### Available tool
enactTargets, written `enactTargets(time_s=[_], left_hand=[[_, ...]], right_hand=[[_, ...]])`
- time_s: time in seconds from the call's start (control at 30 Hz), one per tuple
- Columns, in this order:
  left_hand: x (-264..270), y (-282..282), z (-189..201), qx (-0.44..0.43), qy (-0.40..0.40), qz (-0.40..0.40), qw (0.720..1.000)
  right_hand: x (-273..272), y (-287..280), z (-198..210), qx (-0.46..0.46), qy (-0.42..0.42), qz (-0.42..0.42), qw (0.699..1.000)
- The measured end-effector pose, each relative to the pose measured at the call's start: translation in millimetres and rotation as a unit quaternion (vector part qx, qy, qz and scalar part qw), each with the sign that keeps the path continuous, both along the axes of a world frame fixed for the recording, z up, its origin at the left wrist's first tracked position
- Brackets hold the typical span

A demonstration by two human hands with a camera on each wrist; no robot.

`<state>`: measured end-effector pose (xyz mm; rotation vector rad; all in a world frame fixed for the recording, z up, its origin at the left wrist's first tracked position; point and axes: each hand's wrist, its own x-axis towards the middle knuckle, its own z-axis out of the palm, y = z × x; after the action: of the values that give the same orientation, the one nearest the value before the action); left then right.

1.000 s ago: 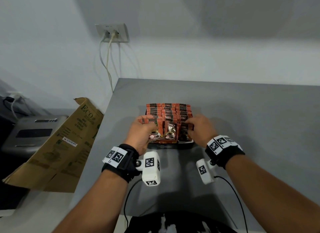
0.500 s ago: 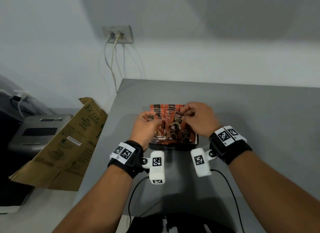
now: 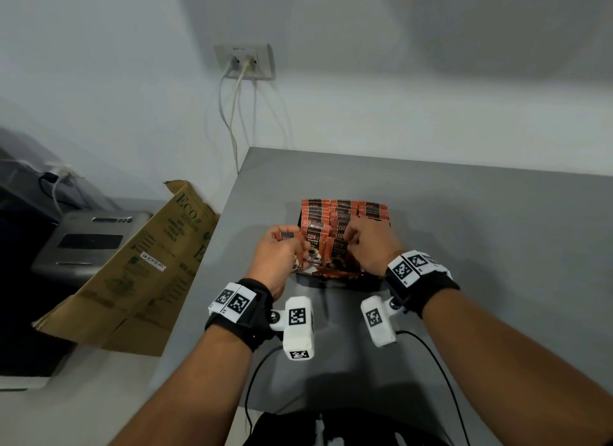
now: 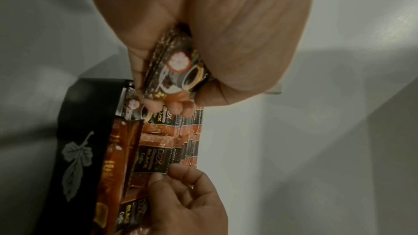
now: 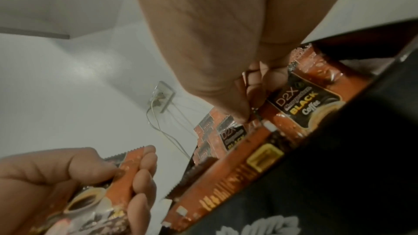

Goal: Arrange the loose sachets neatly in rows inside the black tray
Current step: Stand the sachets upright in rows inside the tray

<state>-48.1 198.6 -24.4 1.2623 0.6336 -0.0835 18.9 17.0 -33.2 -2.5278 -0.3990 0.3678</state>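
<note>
The black tray (image 3: 345,284) sits on the grey table, filled with rows of orange and black coffee sachets (image 3: 343,210) standing on edge. My left hand (image 3: 288,239) hovers at the tray's left front corner and grips a loose sachet (image 4: 178,71) between thumb and fingers. In the right wrist view that held sachet (image 5: 90,201) shows its coffee cup print. My right hand (image 3: 351,243) is over the middle front of the tray, pinching the top edge of a standing sachet (image 5: 303,103). The tray wall (image 4: 76,149) bears a grey leaf print.
A long orange packet (image 5: 226,176) lies along the tray's front inside wall. A brown cardboard box (image 3: 142,269) leans off the table's left edge beside a grey printer (image 3: 89,243). Cables hang from a wall socket (image 3: 245,62) behind the table.
My right hand left the tray's front right corner, lifted a sachet, then lowered it into the front middle row. My left hand drew back slightly left, still holding its sachet.
</note>
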Motion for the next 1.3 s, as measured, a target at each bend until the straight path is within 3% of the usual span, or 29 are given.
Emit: enactTargets(time_s=[0.23, 0.33, 0.43, 0.53, 0.63, 0.73, 0.97, 1.3], left_hand=[[0.2, -3.1, -5.2, 0.007, -0.006, -0.045, 0.999], [-1.4, -3.8, -6.5, 0.035, -0.029, -0.057, 0.997], [-0.9, -7.9, -3.2, 0.041, -0.059, -0.079, 0.994], [1.0, -9.5, 0.9, 0.054, -0.071, -0.095, 0.991], [3.1, 0.4, 4.7, 0.094, -0.043, -0.05, 0.993], [1.8, 13.0, 4.5, 0.107, -0.014, -0.007, 0.994], [-4.3, 18.0, 3.5, 0.065, -0.006, 0.027, 0.998], [-10.5, 19.8, 3.9, 0.073, 0.004, 0.017, 0.997]], right_hand=[[-1.9, -0.7, 1.3, -0.02, -0.026, -0.005, 0.999], [-5.0, -1.9, 13.7, 0.043, -0.04, -0.017, 0.998], [-11.3, 6.1, 33.3, 0.136, -0.002, 0.013, 0.991], [-10.1, 15.1, 42.4, 0.138, -0.012, 0.035, 0.99], [0.7, 17.0, 48.8, 0.158, -0.038, -0.03, 0.986], [6.0, 22.0, 50.3, 0.136, -0.041, -0.055, 0.988], [-1.1, 50.3, 26.0, 0.026, 0.001, 0.015, 1.0], [8.2, 42.5, 19.5, 0.023, -0.006, -0.027, 0.999]])
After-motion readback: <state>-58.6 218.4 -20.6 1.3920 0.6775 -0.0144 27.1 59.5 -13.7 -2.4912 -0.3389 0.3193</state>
